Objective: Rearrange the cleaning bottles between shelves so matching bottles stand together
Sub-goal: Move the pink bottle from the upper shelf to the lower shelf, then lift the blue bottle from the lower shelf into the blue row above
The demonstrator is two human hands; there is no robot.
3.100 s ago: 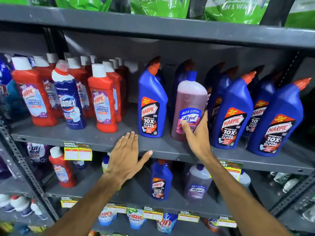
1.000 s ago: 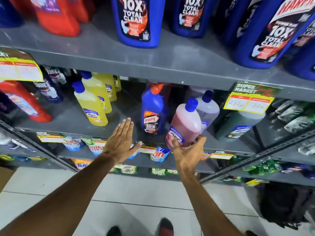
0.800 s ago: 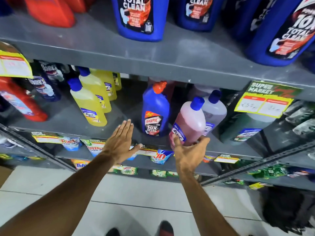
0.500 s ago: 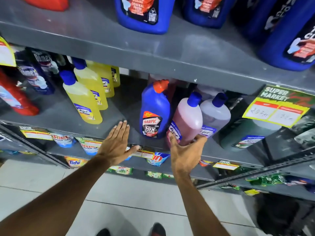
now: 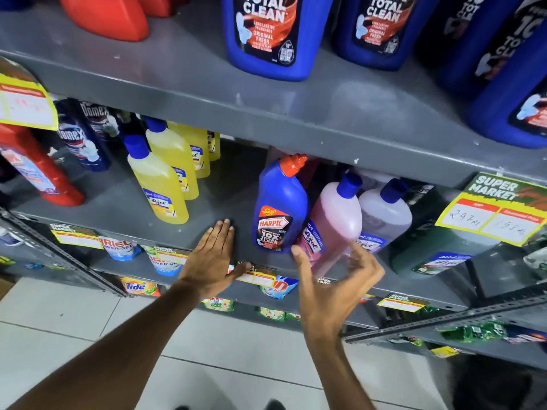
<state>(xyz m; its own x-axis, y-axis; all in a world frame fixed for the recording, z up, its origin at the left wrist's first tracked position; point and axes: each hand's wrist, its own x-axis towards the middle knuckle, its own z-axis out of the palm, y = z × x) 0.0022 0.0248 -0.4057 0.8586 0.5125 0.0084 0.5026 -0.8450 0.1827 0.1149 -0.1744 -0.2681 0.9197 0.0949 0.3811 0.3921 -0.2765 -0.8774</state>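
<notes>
A grey metal shelf unit fills the view; its upper shelf (image 5: 296, 113) carries large blue Harpic bottles (image 5: 263, 34) and red bottles (image 5: 109, 13). The lower shelf (image 5: 118, 205) holds, from left to right, a red bottle (image 5: 35, 170), dark Domex bottles (image 5: 80, 137), a row of yellow bottles (image 5: 159, 184), then a gap, then a smaller blue Harpic bottle (image 5: 279, 208) with an orange cap. Touching its right side stands the pink bottle (image 5: 334, 223) with a blue cap, tilted a little, and just right of that a pale lilac bottle (image 5: 384, 214) and a dark green one (image 5: 435, 250). The left hand (image 5: 211, 258) lies flat, palm down, on the shelf's front edge beside the Harpic bottle. The right hand (image 5: 331, 288) is cupped before the pink bottle's base, fingers (image 5: 364, 258) spread wide and loose; whether they touch it I cannot tell. Yellow price tags (image 5: 488, 220) hang on the shelf edges.
</notes>
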